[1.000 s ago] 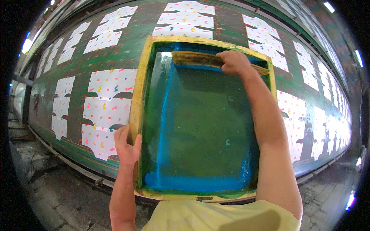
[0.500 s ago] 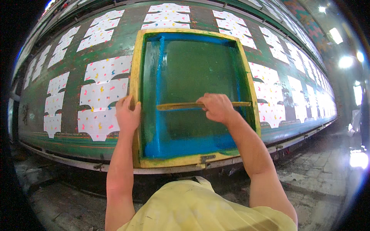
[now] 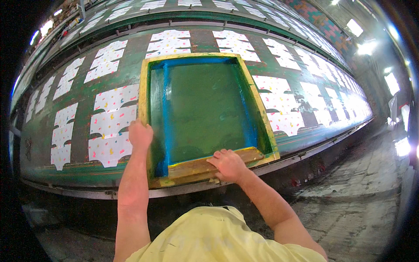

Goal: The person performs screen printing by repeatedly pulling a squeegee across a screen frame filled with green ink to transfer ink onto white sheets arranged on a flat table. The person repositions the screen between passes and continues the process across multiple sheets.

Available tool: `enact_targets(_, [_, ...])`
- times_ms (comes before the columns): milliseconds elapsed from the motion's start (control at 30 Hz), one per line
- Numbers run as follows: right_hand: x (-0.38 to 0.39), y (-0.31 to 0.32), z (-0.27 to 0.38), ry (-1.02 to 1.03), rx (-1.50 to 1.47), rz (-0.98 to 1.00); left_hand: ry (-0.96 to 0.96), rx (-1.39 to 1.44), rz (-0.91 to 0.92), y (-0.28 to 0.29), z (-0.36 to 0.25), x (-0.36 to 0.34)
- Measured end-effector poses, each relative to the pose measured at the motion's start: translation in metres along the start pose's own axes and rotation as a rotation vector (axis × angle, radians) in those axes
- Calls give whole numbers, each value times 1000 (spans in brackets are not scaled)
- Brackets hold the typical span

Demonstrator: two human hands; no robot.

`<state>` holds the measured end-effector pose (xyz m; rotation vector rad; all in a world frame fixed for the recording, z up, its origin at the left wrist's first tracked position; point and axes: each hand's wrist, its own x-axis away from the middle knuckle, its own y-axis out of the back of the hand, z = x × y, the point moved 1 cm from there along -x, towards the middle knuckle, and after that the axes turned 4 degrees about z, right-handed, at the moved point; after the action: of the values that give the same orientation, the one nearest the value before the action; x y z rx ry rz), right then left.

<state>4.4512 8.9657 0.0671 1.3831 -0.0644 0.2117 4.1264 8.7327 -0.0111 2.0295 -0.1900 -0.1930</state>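
A screen printing frame [image 3: 142, 94] with yellow edges lies on the long green table. Its green mesh [image 3: 205, 105] has blue ink along the sides and far end. My left hand [image 3: 140, 134] is closed round the frame's left edge. Within the near end of the frame, a wide wooden squeegee [image 3: 192, 169] leans, slightly slanted. My right hand [image 3: 228, 165] grips it right of its middle, fingers over the top edge. The squeegee's lower edge is hidden.
White printed fabric pieces [image 3: 112, 126] lie in rows on the green table [image 3: 78, 172], left, right and beyond the frame. A rail [image 3: 305, 155] runs along the table's near edge. Another table with similar pieces [image 3: 152, 5] stands farther back. Grey floor [image 3: 345, 174] shows at right.
My right hand has drawn the squeegee toward me, from the middle of the mesh to the frame's near end. It now leans, showing its broad face. My left hand stays on the frame's left edge.
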Motion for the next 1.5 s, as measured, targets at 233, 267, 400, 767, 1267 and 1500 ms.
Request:
enact_targets(233, [30, -16, -8, 120, -163, -147, 17, 26, -179, -12, -6, 8])
enact_targets(267, [36, -17, -14, 137, -205, -130, 25, 29, -206, -14, -6, 8])
enact_targets(400, [74, -10, -69, 191, -458, -235, 132, -167, -205, -15, -14, 9])
enact_targets(767, [74, -12, -260, -590, -253, -484, 211, -278, -128, -21, -18, -3])
enact_targets(1267, [27, 12, -281, -845, -443, -381, 209, 23, -59, -15, -2, -10])
enact_targets(1500, [41, 47, -282, -727, -462, -460, 193, 219, 10, -4, 3, -23])
